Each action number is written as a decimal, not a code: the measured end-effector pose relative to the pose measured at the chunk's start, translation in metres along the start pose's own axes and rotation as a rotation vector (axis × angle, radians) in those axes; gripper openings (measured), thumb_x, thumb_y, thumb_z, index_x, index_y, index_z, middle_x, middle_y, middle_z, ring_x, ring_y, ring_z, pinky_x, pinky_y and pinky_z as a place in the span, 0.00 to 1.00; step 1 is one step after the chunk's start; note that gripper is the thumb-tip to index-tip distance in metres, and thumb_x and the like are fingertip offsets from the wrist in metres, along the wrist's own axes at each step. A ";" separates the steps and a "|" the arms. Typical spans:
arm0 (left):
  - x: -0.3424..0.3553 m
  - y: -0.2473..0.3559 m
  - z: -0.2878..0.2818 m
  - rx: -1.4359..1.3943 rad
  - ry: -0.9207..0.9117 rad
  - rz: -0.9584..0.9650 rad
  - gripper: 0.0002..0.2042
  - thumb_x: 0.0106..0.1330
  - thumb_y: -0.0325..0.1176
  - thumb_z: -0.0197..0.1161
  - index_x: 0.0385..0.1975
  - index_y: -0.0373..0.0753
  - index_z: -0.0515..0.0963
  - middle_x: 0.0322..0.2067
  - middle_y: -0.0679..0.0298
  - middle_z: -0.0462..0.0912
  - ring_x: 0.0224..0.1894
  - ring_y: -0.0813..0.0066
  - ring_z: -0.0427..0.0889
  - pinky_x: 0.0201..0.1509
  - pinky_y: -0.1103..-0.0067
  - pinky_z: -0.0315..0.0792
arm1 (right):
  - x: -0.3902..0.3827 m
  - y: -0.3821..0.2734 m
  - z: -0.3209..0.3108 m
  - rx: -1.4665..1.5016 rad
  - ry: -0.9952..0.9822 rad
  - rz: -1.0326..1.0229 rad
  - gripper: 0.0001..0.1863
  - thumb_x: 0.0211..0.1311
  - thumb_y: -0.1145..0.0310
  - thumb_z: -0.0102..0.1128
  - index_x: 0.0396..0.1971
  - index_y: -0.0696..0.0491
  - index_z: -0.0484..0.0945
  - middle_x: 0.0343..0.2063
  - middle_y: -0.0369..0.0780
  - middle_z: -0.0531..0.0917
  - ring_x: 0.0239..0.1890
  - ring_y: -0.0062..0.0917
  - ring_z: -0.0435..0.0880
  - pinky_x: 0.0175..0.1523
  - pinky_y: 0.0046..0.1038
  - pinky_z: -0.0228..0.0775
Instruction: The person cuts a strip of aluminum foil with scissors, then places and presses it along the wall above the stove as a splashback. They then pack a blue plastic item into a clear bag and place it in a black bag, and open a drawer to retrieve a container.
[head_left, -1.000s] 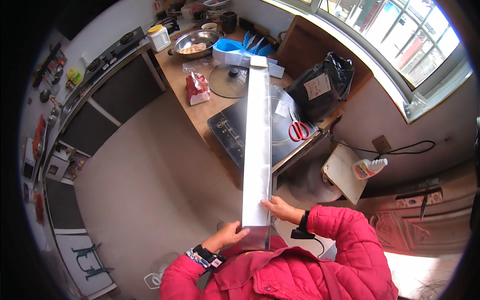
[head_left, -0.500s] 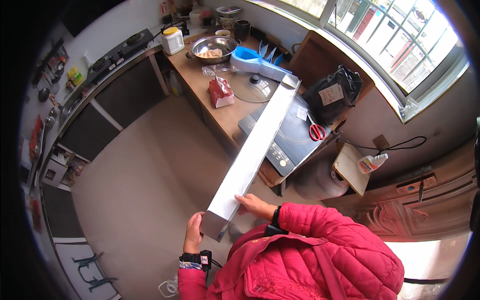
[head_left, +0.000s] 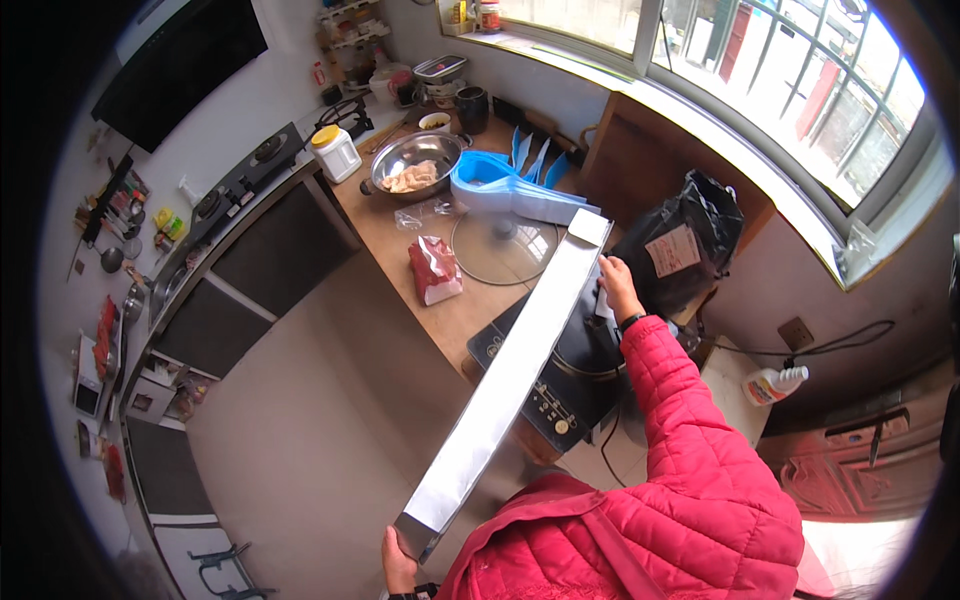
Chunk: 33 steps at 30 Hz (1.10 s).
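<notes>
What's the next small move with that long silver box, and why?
Probably lower the far end of the long silver box onto a bare part of the counter. The left hand grips its near end and the right hand its far end, so it hangs in the air, slanting over the black cooktop and glass lid.

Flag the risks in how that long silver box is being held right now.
1. The long silver box is held only at its ends, left hand near, right hand far; it could sag or slip.
2. Its far end hangs over the glass lid and blue trays; a swing might knock them.
</notes>
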<state>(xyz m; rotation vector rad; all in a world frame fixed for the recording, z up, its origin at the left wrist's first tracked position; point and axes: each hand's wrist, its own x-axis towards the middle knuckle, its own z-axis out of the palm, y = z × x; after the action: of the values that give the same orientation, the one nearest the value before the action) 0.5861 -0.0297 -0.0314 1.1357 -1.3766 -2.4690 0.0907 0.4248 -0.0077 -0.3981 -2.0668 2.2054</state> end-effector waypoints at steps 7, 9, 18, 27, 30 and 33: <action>-0.030 0.008 0.022 0.271 0.087 -0.058 0.20 0.67 0.44 0.50 0.48 0.31 0.70 0.44 0.59 0.76 0.44 0.69 0.76 0.49 0.74 0.71 | 0.077 0.030 0.003 0.208 -0.071 -0.025 0.06 0.62 0.65 0.51 0.30 0.51 0.69 0.17 0.28 0.62 0.16 0.12 0.61 0.19 0.16 0.54; -0.031 0.007 0.021 -0.001 0.071 -0.116 0.19 0.66 0.42 0.53 0.48 0.32 0.69 0.44 0.59 0.76 0.44 0.69 0.76 0.49 0.73 0.71 | 0.088 0.029 0.007 -0.290 -0.094 -0.306 0.08 0.60 0.64 0.51 0.26 0.52 0.70 0.16 0.29 0.64 0.15 0.14 0.62 0.19 0.17 0.55; 0.016 0.016 -0.001 0.022 0.058 -0.028 0.20 0.65 0.43 0.55 0.47 0.32 0.70 0.42 0.61 0.77 0.41 0.71 0.77 0.46 0.74 0.73 | 0.114 0.037 0.026 -0.359 0.025 -0.104 0.12 0.51 0.71 0.48 0.30 0.64 0.76 0.18 0.38 0.76 0.16 0.22 0.73 0.18 0.26 0.63; 0.074 0.152 -0.069 0.084 0.140 0.197 0.13 0.63 0.44 0.56 0.33 0.40 0.72 0.26 0.72 0.73 0.28 0.82 0.71 0.29 0.82 0.66 | 0.050 -0.008 0.094 0.022 0.036 -0.287 0.07 0.54 0.71 0.47 0.22 0.56 0.73 0.12 0.29 0.67 0.13 0.14 0.65 0.18 0.19 0.54; 0.109 0.195 -0.108 0.013 0.099 0.285 0.14 0.63 0.40 0.52 0.16 0.46 0.62 0.15 0.77 0.59 0.18 0.87 0.56 0.21 0.84 0.49 | 0.000 -0.042 0.125 0.108 0.051 -0.173 0.05 0.55 0.69 0.49 0.29 0.53 0.72 0.17 0.29 0.70 0.16 0.14 0.69 0.20 0.17 0.62; 0.144 0.233 -0.145 -0.199 0.089 0.391 0.14 0.62 0.38 0.51 0.15 0.45 0.62 0.16 0.76 0.62 0.21 0.86 0.61 0.26 0.84 0.57 | -0.039 -0.063 0.160 0.132 0.020 -0.159 0.06 0.57 0.66 0.51 0.32 0.50 0.73 0.24 0.32 0.75 0.25 0.19 0.76 0.27 0.20 0.70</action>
<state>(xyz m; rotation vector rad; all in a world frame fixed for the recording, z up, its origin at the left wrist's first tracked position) 0.5155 -0.3267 0.0206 0.8305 -1.1662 -2.1888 0.0814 0.2656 0.0674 -0.2338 -1.8592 2.2173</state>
